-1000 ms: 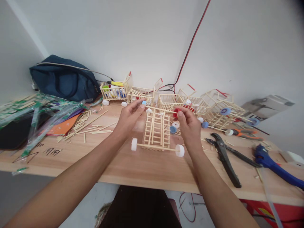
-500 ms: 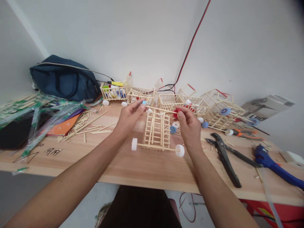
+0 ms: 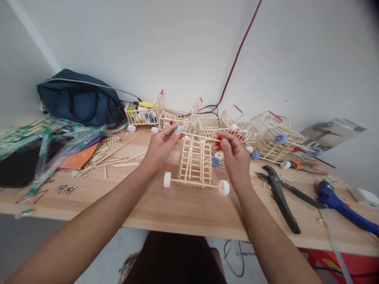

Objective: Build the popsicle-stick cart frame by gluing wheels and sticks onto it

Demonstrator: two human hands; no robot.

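An upturned cart frame of thin wooden sticks (image 3: 195, 161) sits on the table in front of me. Its near axle carries two white bottle-cap wheels, a left one (image 3: 167, 180) and a right one (image 3: 224, 187). Across the far end lies a stick axle (image 3: 201, 137). My left hand (image 3: 164, 144) pinches a light blue cap (image 3: 179, 128) at its left end. At the right end, my right hand (image 3: 235, 154) is closed on a red bottle cap (image 3: 219, 141). Parts of both caps are hidden by fingers.
Several stick carts (image 3: 211, 125) line the wall. Black cutters (image 3: 280, 201), orange-handled pliers (image 3: 308, 166) and a blue glue gun (image 3: 340, 205) lie right. Loose sticks (image 3: 109, 159), plastic wrappers (image 3: 68, 142) and a dark blue bag (image 3: 79, 96) are left.
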